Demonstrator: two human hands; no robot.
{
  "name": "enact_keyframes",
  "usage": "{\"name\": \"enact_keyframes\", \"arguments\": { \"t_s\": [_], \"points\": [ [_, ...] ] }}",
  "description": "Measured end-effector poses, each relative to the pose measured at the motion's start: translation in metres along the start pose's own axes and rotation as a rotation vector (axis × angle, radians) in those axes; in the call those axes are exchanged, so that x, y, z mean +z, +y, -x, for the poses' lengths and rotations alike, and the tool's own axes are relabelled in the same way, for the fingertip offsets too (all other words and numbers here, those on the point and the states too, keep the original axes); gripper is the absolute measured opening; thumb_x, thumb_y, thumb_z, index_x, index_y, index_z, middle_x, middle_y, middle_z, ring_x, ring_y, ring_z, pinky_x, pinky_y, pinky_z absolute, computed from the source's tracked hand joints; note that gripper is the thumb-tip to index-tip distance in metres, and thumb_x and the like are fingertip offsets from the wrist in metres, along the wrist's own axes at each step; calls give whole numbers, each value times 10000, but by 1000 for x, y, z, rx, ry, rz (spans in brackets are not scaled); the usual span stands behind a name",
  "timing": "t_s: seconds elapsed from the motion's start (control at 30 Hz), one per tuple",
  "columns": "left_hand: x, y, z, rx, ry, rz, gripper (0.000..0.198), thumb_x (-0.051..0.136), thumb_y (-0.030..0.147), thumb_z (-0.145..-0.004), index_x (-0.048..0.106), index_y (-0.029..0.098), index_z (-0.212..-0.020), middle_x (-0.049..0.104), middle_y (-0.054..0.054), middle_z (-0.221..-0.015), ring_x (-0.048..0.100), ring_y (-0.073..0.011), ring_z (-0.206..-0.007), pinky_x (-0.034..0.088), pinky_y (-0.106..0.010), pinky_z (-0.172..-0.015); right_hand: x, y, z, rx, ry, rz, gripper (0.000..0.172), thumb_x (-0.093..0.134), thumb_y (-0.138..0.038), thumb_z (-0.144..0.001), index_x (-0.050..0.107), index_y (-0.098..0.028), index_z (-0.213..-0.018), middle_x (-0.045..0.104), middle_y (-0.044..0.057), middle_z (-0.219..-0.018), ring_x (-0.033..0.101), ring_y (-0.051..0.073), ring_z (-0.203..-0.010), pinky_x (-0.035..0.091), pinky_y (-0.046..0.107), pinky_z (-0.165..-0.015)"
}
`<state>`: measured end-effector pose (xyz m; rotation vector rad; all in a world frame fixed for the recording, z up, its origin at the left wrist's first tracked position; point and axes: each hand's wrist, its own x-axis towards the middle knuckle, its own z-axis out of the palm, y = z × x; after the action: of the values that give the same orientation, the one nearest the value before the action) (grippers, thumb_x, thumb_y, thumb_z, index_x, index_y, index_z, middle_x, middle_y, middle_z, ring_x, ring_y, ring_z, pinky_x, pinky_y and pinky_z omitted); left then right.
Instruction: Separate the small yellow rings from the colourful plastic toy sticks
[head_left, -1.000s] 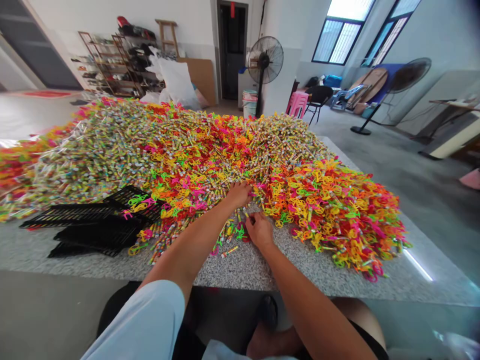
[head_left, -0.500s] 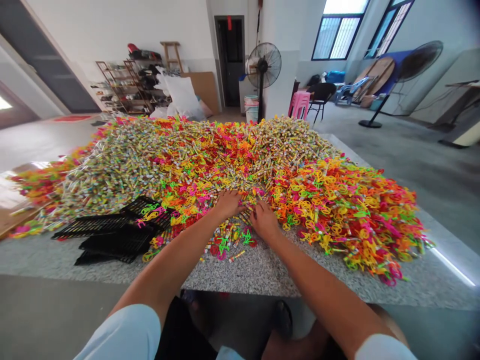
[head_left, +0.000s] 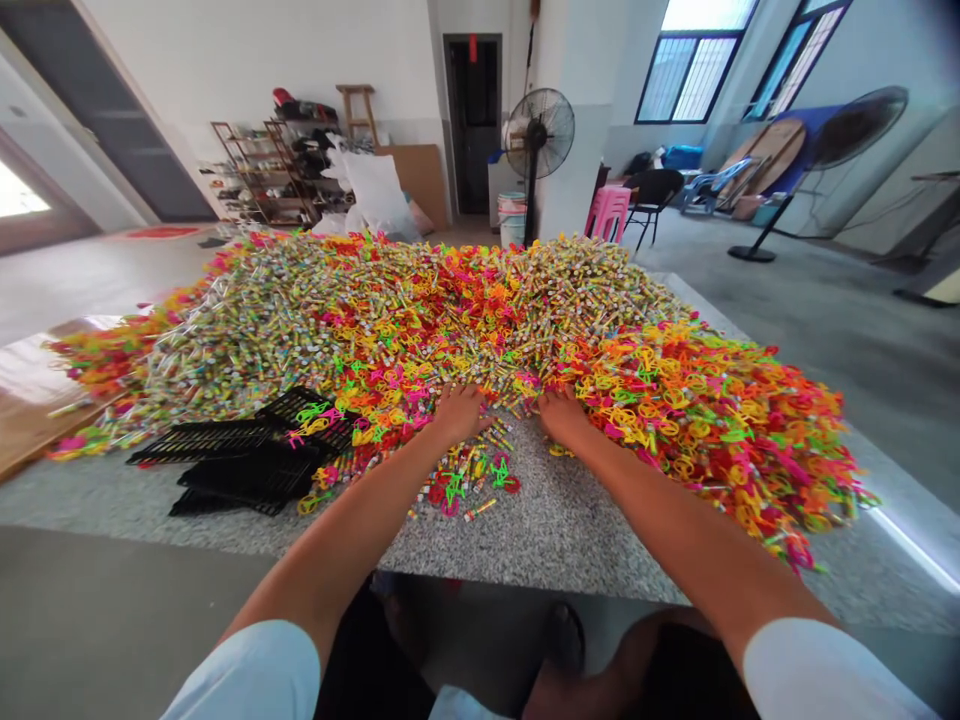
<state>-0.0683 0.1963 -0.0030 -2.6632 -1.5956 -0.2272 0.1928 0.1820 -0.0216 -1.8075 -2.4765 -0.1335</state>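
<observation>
A huge heap of small colourful plastic pieces and wrapped sticks [head_left: 465, 300] covers a speckled granite table [head_left: 540, 530]. My left hand [head_left: 459, 412] rests at the near edge of the heap, fingers dug into the pieces. My right hand [head_left: 561, 412] reaches into the orange and yellow pieces to the right, its fingertips buried among them. Whether either hand grips anything is hidden. A few loose red, green and pink pieces [head_left: 469, 485] lie on the bare table just below my left hand.
Several black slotted plastic trays [head_left: 240, 460] lie stacked at the left of the table. Behind the table stand a floor fan [head_left: 538, 135], shelving [head_left: 262, 170], a pink stool [head_left: 607, 208] and a black chair [head_left: 652, 195]. A second fan [head_left: 847, 135] stands at the right.
My right hand has moved from the loose pieces near the table's front up and right into the heap. My left hand stayed at the heap's edge. The view shifted slightly.
</observation>
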Motion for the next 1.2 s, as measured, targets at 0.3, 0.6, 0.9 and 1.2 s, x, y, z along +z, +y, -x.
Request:
{"name": "enact_keyframes", "arguments": {
  "t_s": [0.3, 0.6, 0.9, 1.2],
  "points": [
    [-4, 52, -31, 32, 103, -17, 442, 589, 430, -918, 617, 209, -1300, 624, -163, -1334, 460, -352, -1344, 251, -550, -1154, -36, -30, 75, -101, 259, -203, 172, 559, -218, -918, 605, -164, -1075, 660, 138, -1101, 570, 282, -1110, 389, 405, -1061],
    [20, 101, -44, 60, 88, 12, 319, 502, 316, -948, 704, 145, -1126, 678, -196, -1161, 588, -338, -1177, 325, -516, -1100, 10, -42, 229, 162, 480, -609, 181, 569, -145, -876, 537, -255, -1016, 643, 70, -1018, 642, 251, -930, 535, 398, -840],
    [16, 156, -9, 138, 47, 64, 267, 536, 338, -945, 706, 188, -1085, 686, -146, -1142, 611, -308, -1148, 332, -496, -1125, 22, -43, 244, 337, 557, -627, 120, 543, -224, -920, 521, -242, -1037, 626, 83, -982, 625, 261, -957, 526, 433, -900],
    [-11, 109, 45, -245, -2, 1331, 195, 643, 295, -849, 637, 171, -1000, 718, -84, -952, 690, -235, -930, 535, -378, -860, 40, -39, 249, 365, 605, -538, 127, 541, -302, -928, 543, -209, -1015, 637, 81, -922, 620, 246, -888, 503, 383, -853]
  ]
}}
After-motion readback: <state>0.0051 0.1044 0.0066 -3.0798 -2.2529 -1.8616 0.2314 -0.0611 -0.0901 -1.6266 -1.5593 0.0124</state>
